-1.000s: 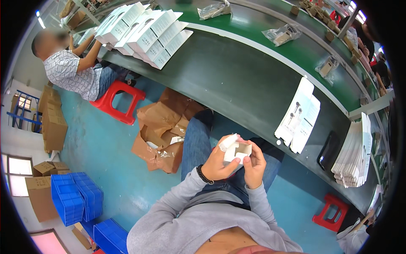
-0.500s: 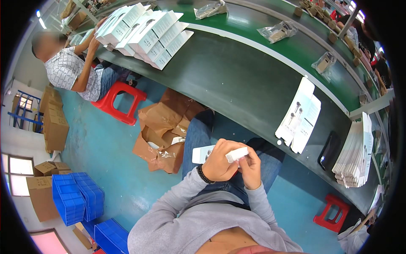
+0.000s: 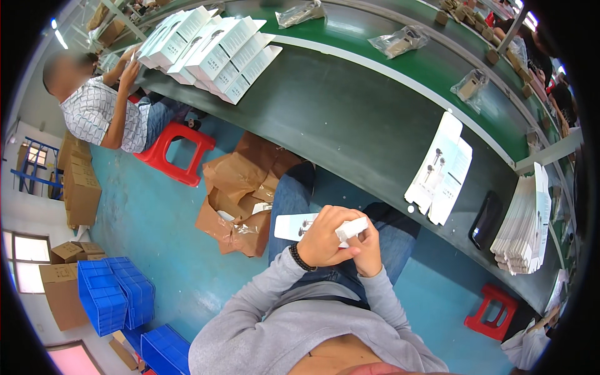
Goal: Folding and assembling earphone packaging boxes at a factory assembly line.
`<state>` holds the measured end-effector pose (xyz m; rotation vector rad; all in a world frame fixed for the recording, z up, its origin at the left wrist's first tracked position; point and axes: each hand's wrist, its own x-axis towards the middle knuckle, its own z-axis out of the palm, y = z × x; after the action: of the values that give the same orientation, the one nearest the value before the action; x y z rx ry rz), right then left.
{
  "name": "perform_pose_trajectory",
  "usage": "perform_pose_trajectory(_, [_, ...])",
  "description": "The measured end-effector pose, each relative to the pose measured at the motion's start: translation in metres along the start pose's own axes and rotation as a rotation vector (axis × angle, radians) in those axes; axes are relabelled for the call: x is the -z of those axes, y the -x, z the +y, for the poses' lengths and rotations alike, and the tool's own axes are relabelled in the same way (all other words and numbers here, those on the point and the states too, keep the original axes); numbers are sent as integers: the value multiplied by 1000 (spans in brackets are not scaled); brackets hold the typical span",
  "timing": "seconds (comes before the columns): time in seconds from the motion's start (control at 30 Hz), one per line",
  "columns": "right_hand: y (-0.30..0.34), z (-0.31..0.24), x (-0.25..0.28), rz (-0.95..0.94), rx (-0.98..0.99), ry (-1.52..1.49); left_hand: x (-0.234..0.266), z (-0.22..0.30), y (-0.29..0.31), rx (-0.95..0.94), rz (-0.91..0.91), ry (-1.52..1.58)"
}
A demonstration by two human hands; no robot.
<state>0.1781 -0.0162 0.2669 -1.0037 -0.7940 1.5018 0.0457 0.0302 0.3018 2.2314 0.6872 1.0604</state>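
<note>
Carton (image 3: 287,227) in hands (image 3: 320,240); dark bench (image 3: 350,119) beside conveyor (image 3: 350,30); blue floor (image 3: 181,262).

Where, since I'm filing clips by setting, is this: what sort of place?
Probably a factory packing line: bagged items lie on what looks like a green conveyor belt, and stacked cartons and a bundle of flattened cartons sit on the workbench.

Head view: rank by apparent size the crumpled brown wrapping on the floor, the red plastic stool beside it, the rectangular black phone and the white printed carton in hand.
1. crumpled brown wrapping
2. red plastic stool
3. Unranked: rectangular black phone and white printed carton; the carton is partly covered, so their order is unsure.
</note>
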Motion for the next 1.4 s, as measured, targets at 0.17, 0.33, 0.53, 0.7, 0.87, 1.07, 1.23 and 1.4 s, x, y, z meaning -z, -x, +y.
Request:
perform_pose_trajectory(0.17, [1, -3, -1, -128, 241, 10, -2, 1, 2, 103, 293, 217])
perform_pose_trajectory(0.33, [1, -3, -6, -101, 429, 696, 27, 15, -18, 72, 399, 327])
perform_pose_trajectory(0.53, [-3, -80, 21, -81, 726, 986, 147, 35, -30, 211, -25, 132])
perform_pose_trajectory(0.7, [3, -102, 71, 436, 675, 1036, 247, -19, -67, 127, 747, -255])
perform_pose_trajectory(0.87, [-9, -104, 98, 478, 627, 1542, 323, -137, -115, -31, 1000, -186])
perform_pose_trajectory(1.07, [-6, -87, 119, 187, 457, 1768, 315, -170, -110, 55, 958, -1412])
perform_pose_trajectory(1.23, [18, -92, 111, 140, 671, 1676, 136, -65, -79, 49, 604, -614])
perform_pose_trajectory(1.4, [52, -125, 73, 190, 943, 1072, 13, -1, -41, -370, -28, -366])
